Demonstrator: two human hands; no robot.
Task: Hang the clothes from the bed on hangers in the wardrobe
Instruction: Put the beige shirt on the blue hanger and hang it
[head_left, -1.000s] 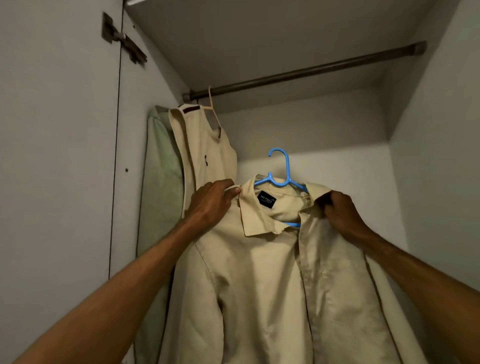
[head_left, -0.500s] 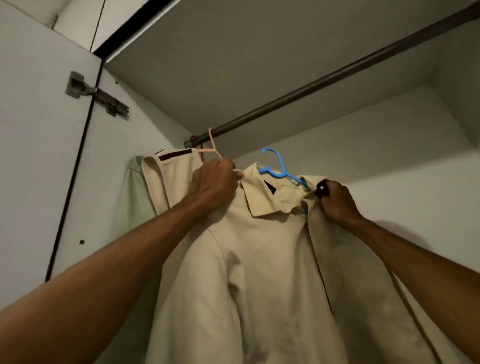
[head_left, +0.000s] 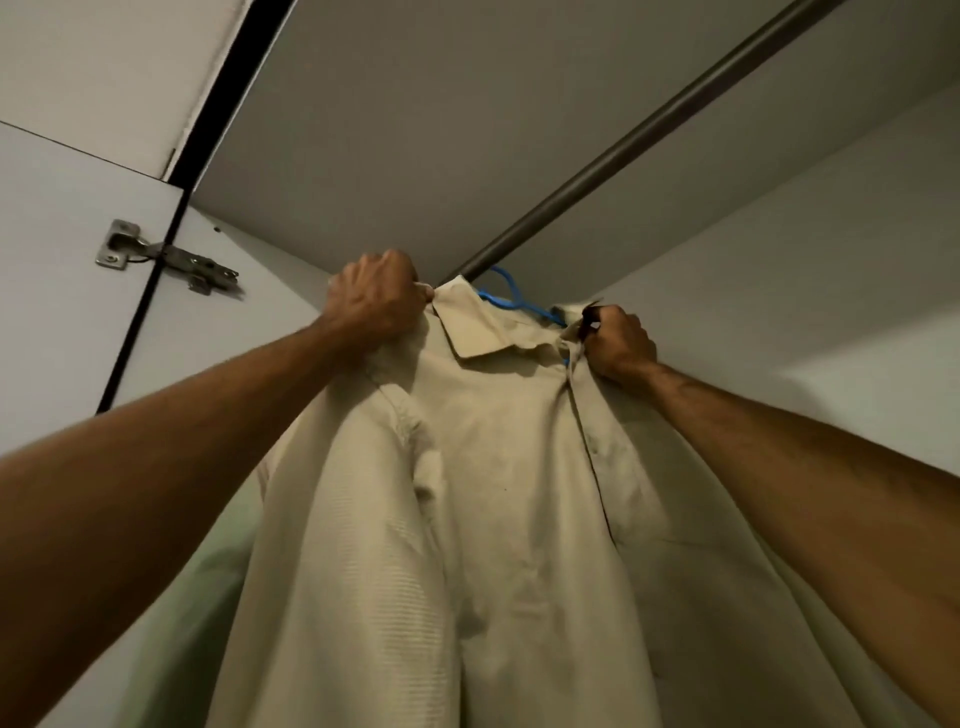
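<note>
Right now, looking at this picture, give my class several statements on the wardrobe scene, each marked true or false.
1. Both hands, left hand and right hand, grip the beige shirt beside its collar. True.
2. The shirt sits on a red hanger. False: the hanger is blue.
3. The shirt lies flat on a bed. False: it is held up just under the wardrobe rail.
4. A metal hinge shows on the door at the left. True.

Both arms raised, reaching up and forward, forearms bare and converging. The left hand (head_left: 374, 312) is fisted, knuckles up, gripping the shirt (head_left: 493, 467) at its shoulder (thumb hidden). The right hand (head_left: 621, 345) is curled tight by the collar, probably a pinch; fingertips not resolvable.
</note>
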